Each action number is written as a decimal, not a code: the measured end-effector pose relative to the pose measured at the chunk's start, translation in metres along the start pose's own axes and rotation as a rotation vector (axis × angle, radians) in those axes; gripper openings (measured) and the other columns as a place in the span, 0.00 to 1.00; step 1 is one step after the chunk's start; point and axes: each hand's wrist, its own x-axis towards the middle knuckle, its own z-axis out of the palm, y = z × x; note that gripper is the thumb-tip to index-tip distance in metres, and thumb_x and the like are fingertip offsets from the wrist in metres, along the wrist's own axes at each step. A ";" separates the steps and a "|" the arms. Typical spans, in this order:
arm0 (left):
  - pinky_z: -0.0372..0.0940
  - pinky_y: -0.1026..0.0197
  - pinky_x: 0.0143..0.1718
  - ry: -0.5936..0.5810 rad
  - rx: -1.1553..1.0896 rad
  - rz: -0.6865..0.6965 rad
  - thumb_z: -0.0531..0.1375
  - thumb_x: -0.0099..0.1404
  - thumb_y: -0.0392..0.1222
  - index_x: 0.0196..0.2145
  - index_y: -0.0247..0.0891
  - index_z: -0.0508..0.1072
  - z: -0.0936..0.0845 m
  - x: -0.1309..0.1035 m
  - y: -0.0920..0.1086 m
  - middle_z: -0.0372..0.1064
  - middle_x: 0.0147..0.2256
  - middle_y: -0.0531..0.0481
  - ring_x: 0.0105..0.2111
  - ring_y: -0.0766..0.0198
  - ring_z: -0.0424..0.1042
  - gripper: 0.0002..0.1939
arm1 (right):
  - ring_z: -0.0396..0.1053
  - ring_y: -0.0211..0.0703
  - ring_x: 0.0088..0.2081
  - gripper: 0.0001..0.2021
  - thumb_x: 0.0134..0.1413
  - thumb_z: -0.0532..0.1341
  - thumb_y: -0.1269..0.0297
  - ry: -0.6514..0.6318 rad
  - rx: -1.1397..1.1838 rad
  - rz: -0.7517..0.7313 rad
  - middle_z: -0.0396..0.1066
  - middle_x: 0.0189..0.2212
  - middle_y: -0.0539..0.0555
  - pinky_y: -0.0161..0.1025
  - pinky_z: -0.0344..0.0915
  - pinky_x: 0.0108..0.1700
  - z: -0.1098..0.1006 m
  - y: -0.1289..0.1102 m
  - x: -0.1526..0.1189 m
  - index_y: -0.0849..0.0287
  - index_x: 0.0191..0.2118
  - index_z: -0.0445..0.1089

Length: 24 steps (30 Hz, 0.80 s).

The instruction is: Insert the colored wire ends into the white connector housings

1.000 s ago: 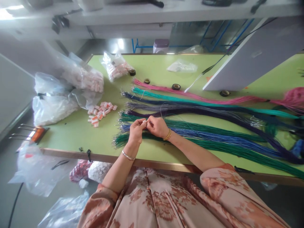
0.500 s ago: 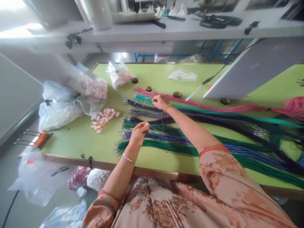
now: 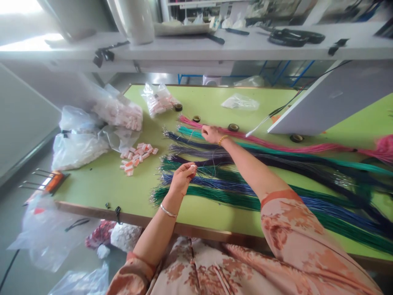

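Observation:
My left hand is closed in a pinch on a small white-and-orange connector housing, held above the dark green and blue wires. Thin wires run from the housing toward the right. My right hand has its fingers curled together at the teal wire bundle, beside the pink wire bundle; what is between the fingertips is hidden. Dark blue, grey, blue wires and green wires lie in rows beneath my hands, with metal terminals at their left ends.
Loose connector housings lie in a pile at left, near bags of housings. Tape rolls sit behind the wires. A shelf spans the back, and a grey upright panel stands at right. An orange pronged holder is at the left corner.
The view has tilted slightly, so the scene sits a little lower and to the right. My right hand has shifted slightly toward the pink bundle. My left hand still holds the connector housing.

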 end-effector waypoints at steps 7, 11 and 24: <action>0.65 0.65 0.34 -0.032 0.000 0.009 0.74 0.43 0.39 0.33 0.33 0.77 -0.005 0.000 -0.003 0.75 0.30 0.49 0.27 0.72 0.70 0.18 | 0.62 0.34 0.26 0.05 0.46 0.61 0.68 -0.187 0.195 0.094 0.71 0.24 0.49 0.33 0.57 0.32 -0.025 0.021 0.009 0.62 0.29 0.73; 0.64 0.65 0.33 -0.021 0.001 0.005 0.74 0.42 0.39 0.33 0.33 0.77 -0.003 -0.002 -0.002 0.75 0.29 0.49 0.26 0.72 0.69 0.19 | 0.58 0.33 0.23 0.04 0.46 0.61 0.67 -0.178 0.369 0.128 0.63 0.18 0.46 0.32 0.56 0.28 -0.040 0.029 0.008 0.61 0.26 0.70; 0.63 0.66 0.31 -0.040 -0.028 0.020 0.75 0.42 0.39 0.32 0.32 0.76 -0.002 -0.002 -0.004 0.74 0.28 0.50 0.25 0.74 0.67 0.19 | 0.56 0.31 0.20 0.07 0.43 0.66 0.64 -0.270 0.837 0.017 0.61 0.17 0.45 0.32 0.58 0.24 -0.064 0.025 -0.001 0.61 0.27 0.69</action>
